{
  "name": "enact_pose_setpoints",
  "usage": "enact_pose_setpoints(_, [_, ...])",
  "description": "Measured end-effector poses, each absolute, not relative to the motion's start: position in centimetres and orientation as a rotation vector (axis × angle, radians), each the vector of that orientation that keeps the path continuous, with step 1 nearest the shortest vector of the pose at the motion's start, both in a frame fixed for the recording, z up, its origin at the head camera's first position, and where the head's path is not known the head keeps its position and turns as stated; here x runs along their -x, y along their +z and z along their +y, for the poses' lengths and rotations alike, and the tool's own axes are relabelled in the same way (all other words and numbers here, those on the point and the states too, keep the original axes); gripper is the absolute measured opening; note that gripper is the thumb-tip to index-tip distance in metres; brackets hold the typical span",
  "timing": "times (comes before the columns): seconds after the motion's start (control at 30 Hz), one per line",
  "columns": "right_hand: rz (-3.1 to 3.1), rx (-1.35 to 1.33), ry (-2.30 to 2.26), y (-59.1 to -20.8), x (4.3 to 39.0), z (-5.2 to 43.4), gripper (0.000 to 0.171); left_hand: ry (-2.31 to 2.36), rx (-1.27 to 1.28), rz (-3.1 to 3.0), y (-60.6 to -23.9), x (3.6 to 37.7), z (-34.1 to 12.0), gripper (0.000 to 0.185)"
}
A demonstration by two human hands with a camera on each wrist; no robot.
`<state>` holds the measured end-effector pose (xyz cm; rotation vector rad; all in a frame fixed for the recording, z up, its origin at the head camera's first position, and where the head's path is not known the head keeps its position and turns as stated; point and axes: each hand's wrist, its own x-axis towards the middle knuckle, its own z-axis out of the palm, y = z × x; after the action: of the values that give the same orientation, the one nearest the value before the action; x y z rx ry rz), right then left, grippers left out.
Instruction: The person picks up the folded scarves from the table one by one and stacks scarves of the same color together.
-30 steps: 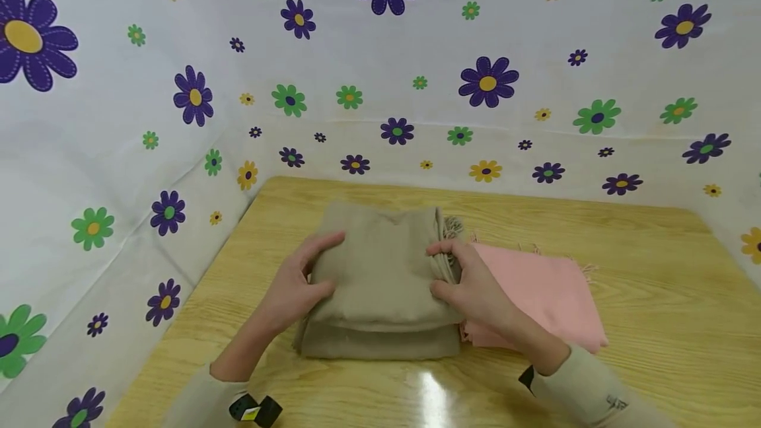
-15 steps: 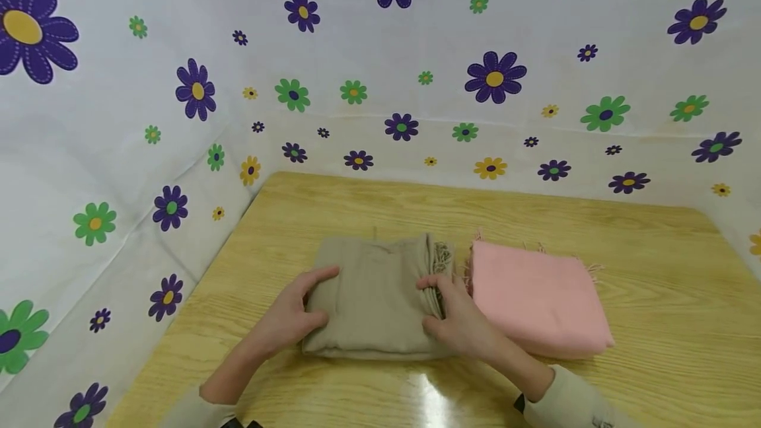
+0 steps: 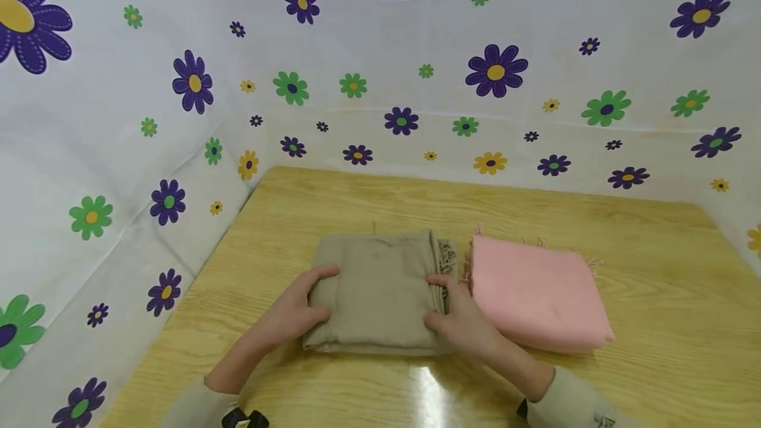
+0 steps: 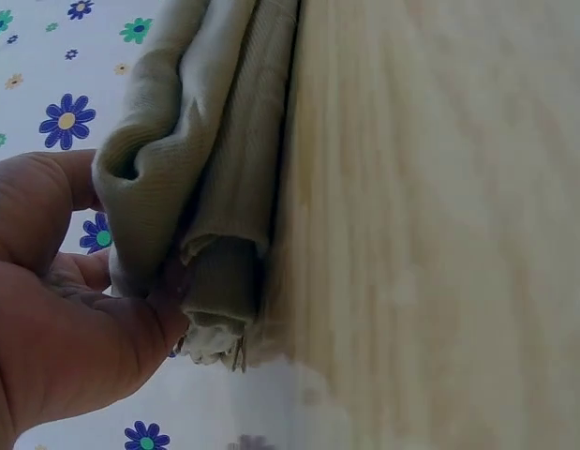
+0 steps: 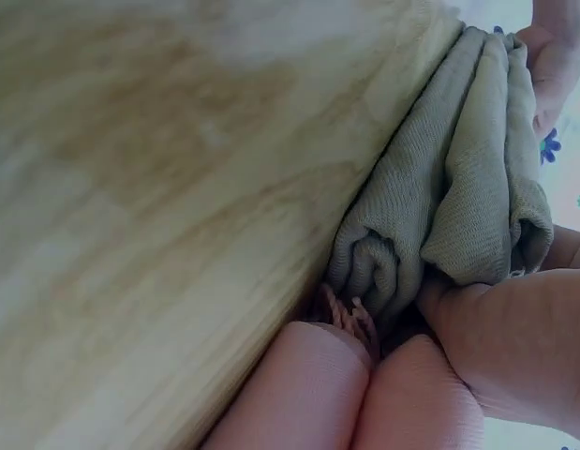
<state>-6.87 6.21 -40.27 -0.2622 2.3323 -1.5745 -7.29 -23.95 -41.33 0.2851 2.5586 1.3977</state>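
Two hands hold a folded beige scarf on a wooden surface.

White sheeting printed with flowers (image 3: 380, 51) walls in the light wooden surface (image 3: 654, 283) on the left and far sides. The folded beige scarf (image 3: 377, 292) lies flat near the middle of it, fringe showing at its far right corner, and a folded pink scarf (image 3: 535, 292) with fringe along its far edge lies just beside it on the right, the two close together. The left hand (image 3: 297, 312) rests against the beige scarf's left edge, thumb on top and fingers at the side, a loose grip curled round the folded layers. The right hand (image 3: 460, 322) sits between the two scarves, thumb on top and fingers tucked under the beige scarf's right edge, pinching its layers.
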Motion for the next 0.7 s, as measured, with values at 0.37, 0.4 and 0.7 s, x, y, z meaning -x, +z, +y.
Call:
enact_pose_setpoints(0.37, [2.332, 0.078, -1.598, -40.2, 7.9, 5.5, 0.062, 1.343, -0.38, 2.541, -42.0, 11.4, -24.1, 0.069])
enact_pose_setpoints(0.4, [2.347, 0.073, -1.585, -40.2, 8.1, 5.4, 0.062, 1.341, -0.38, 2.542, -42.0, 11.7, -24.1, 0.069])
enact_pose_setpoints(0.7, [2.355, 0.011, -1.604, -40.4, 10.4, 5.8, 0.061, 1.355, -0.35, 2.523, -42.1, 13.8, -23.4, 0.069])
